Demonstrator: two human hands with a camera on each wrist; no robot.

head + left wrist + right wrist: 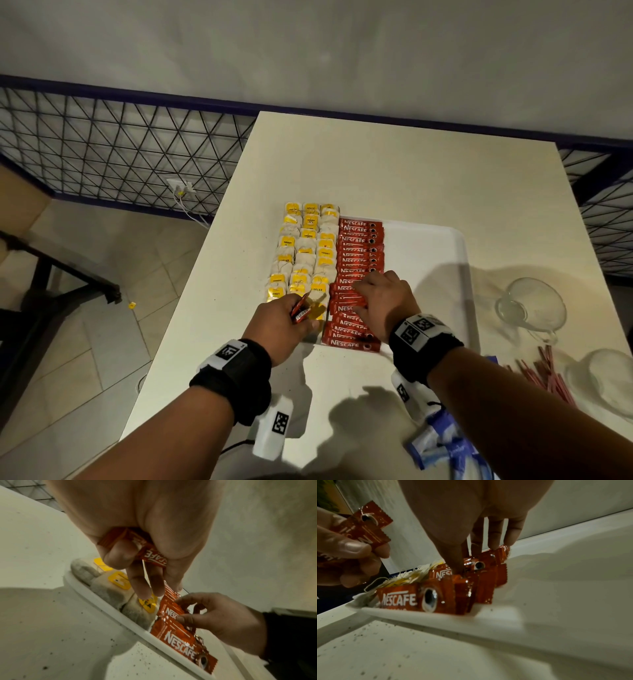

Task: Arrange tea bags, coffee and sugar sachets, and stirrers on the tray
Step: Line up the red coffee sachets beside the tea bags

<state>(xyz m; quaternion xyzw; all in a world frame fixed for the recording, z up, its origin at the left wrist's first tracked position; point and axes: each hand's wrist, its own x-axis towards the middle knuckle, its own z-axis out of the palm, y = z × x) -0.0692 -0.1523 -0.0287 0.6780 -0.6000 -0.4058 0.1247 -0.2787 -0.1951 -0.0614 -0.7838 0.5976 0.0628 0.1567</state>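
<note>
A white tray (431,240) lies on the table, with yellow-tagged tea bags (305,250) in rows on its left part and a column of red coffee sachets (356,260) beside them. My left hand (291,318) hovers over the tray's near left corner and grips a few red coffee sachets (150,555). My right hand (380,294) rests on the sachet column, its straight fingers (494,534) and thumb pressing on the sachets (471,582). The tray's right half is bare. Blue-and-white sugar sachets (442,445) and red stirrers (544,373) lie on the table near me.
Two clear glass cups (531,308) (606,380) stand on the table to the right of the tray. The table's left edge (191,291) drops to a tiled floor. A metal mesh railing (120,147) runs behind the table.
</note>
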